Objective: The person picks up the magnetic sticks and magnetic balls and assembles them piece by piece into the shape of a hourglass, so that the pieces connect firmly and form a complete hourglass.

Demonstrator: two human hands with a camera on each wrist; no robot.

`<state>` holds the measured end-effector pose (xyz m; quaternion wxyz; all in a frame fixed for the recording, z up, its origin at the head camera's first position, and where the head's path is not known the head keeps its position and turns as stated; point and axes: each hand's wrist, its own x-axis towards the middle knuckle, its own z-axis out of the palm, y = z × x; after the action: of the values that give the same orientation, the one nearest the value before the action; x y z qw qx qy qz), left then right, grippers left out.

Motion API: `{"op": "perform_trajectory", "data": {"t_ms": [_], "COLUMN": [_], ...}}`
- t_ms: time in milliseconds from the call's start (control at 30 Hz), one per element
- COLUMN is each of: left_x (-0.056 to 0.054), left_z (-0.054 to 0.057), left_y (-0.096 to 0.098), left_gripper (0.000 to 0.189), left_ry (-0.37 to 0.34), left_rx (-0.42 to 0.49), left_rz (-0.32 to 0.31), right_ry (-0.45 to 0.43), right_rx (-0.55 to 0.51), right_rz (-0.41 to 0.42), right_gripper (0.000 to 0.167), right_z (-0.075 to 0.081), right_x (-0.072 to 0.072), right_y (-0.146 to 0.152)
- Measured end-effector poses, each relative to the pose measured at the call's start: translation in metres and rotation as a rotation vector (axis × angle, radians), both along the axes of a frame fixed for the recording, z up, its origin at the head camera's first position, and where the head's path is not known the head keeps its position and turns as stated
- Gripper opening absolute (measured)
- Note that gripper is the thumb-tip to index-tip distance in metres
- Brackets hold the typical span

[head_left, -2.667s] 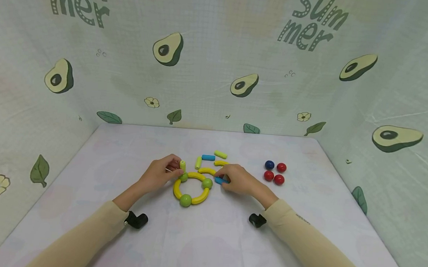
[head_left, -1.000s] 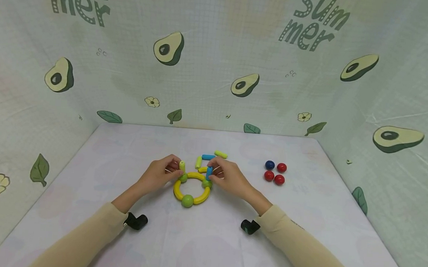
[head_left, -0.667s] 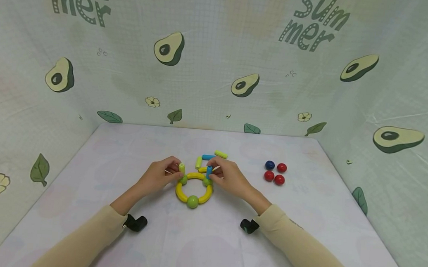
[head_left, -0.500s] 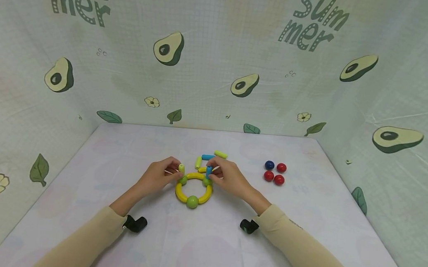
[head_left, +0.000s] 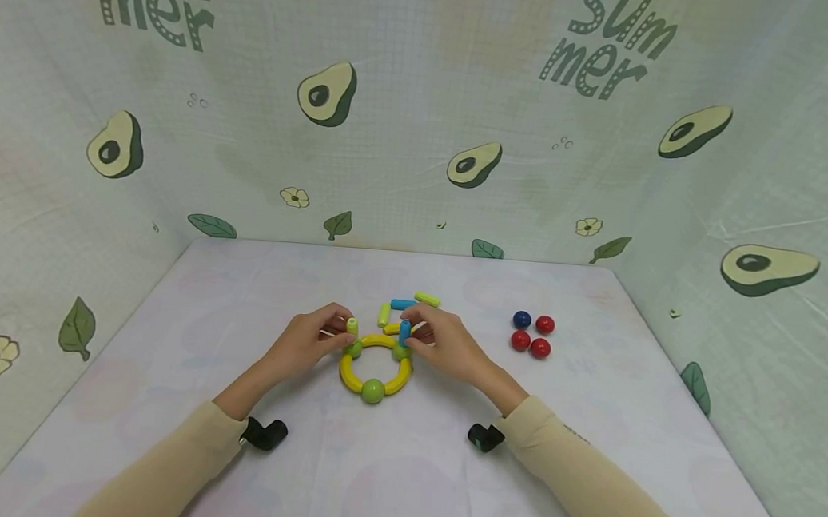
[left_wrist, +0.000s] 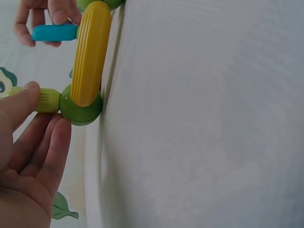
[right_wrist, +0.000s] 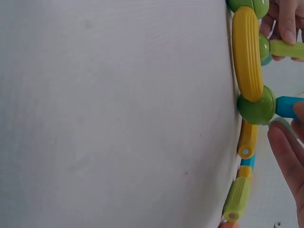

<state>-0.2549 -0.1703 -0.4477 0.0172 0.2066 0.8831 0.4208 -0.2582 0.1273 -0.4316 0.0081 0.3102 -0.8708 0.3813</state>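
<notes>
A ring of yellow curved rods joined by green balls lies flat on the table. My left hand pinches a lime-green rod that stands upright on the ring's far-left ball; the left wrist view shows the rod's end right at that green ball. On the far-right ball stands a blue rod, held between the thumb and fingers of my right hand. In the right wrist view the blue rod meets its green ball. The right hand partly hides the pieces behind it.
Behind the ring lie loose pieces: lime-green rods, a blue rod and a yellow curved rod. Off to the right sit red balls and a dark blue ball. A printed cloth hangs behind the table.
My right hand has picked up the blue rod from the table and brought it left, upright onto the ring's right ball. The ring's near ball has shifted slightly right. The left hand keeps its grip.
</notes>
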Motion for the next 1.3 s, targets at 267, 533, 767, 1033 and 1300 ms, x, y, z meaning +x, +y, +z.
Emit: {"op": "perform_trajectory", "data": {"t_ms": [267,533,767,1033,1300], "left_x": [0.0,0.001,0.001,0.0,0.001], "left_z": [0.001,0.002,0.001,0.0,0.0], "left_y": [0.001,0.001,0.0,0.001,0.001], "left_gripper": [0.029,0.03,0.031,0.031,0.031], "left_ry": [-0.007,-0.014,-0.01,-0.007,-0.014], "left_rx": [-0.009,-0.022,-0.022,-0.014,-0.016], "left_rz": [0.012,0.023,0.022,0.013,0.017], "right_ry": [-0.031,-0.012,-0.023,-0.024,0.001], "right_rx": [0.02,0.059,0.098,0.255,0.358], "right_rz": [-0.033,-0.11,-0.114,-0.144,-0.152], "right_gripper": [0.039,0.035,0.035,0.028,0.026], "right_z": [0.004,0.007,0.006,-0.003,-0.006], "right_x": [0.0,-0.004,-0.009,-0.022,-0.026], "right_y": [0.02,0.049,0.058,0.046,0.034]}}
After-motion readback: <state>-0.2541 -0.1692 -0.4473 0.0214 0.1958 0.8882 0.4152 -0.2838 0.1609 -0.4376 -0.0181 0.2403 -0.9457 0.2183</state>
